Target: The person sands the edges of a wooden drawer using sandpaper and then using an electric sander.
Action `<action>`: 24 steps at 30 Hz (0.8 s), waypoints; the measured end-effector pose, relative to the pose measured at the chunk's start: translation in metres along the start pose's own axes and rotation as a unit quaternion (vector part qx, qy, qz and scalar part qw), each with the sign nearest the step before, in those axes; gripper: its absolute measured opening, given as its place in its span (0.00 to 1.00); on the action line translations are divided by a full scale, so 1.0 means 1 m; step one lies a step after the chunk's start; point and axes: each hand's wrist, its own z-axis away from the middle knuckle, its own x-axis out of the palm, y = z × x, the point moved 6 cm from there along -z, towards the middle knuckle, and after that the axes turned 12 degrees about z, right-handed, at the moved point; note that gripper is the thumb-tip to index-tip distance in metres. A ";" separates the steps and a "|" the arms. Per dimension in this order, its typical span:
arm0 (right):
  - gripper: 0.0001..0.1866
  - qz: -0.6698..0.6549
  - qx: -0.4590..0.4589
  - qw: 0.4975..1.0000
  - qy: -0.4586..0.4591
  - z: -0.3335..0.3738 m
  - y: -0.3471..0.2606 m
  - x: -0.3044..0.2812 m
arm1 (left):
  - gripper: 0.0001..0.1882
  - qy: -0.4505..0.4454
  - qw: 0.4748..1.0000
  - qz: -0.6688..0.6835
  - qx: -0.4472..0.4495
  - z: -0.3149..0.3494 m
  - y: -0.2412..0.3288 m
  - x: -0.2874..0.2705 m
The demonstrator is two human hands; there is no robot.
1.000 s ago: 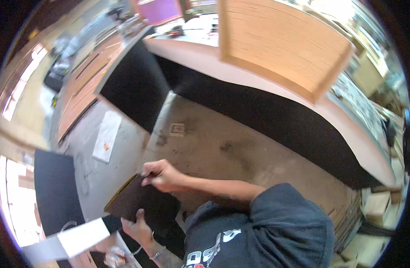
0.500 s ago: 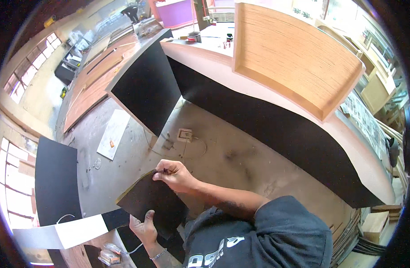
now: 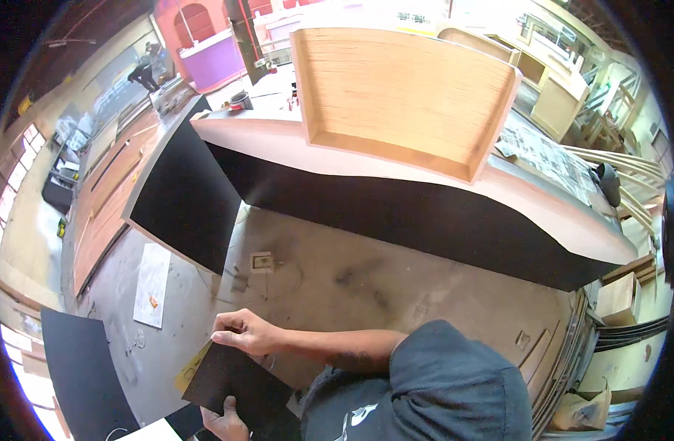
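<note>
A dark sheet of what looks like sandpaper (image 3: 238, 378), with part of its yellow back showing at the left edge, is held low in front of my body. My right hand (image 3: 245, 332) pinches its upper edge, fingers curled. At the lower left my left hand (image 3: 226, 420) grips the near edge, thumb lying on the dark face. The fingers beneath the sheet are hidden. Beyond both hands stands a long curved counter (image 3: 395, 213) with a black front and pale top edge; neither hand touches it.
A wooden tray-like panel (image 3: 403, 103) rises from the counter. Its black end panel (image 3: 182, 198) juts toward me on the left. A black curved board (image 3: 83, 375) stands at lower left. A white board (image 3: 152, 287) and a socket box (image 3: 262, 262) lie on the floor. Another person (image 3: 142, 76) bends far off.
My view has swung up and to the right. The sheet has tilted so more of its yellow back shows, and both hands still hold it.
</note>
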 end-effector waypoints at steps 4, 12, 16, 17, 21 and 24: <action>0.09 0.082 -0.046 0.995 0.038 0.003 0.009 -0.002 | 0.26 -0.007 1.000 0.002 0.015 -0.005 -0.005 -0.001; 0.10 0.073 0.155 0.971 -0.166 0.013 0.054 0.018 | 0.24 0.082 0.992 0.078 0.063 -0.009 -0.003 -0.014; 0.10 0.070 0.054 0.993 -0.074 0.016 0.062 0.025 | 0.24 0.058 0.996 -0.026 0.063 -0.006 -0.005 -0.014; 0.10 0.084 0.035 0.994 -0.062 0.015 0.058 0.027 | 0.25 0.078 0.995 -0.024 0.058 -0.005 -0.007 -0.017; 0.13 -0.084 0.145 0.979 -0.120 0.017 0.026 0.041 | 0.26 0.119 0.993 0.017 0.011 -0.005 -0.012 -0.033; 0.07 -0.010 0.107 0.985 -0.137 0.021 0.073 0.038 | 0.26 0.140 0.989 0.039 0.037 -0.005 -0.004 -0.029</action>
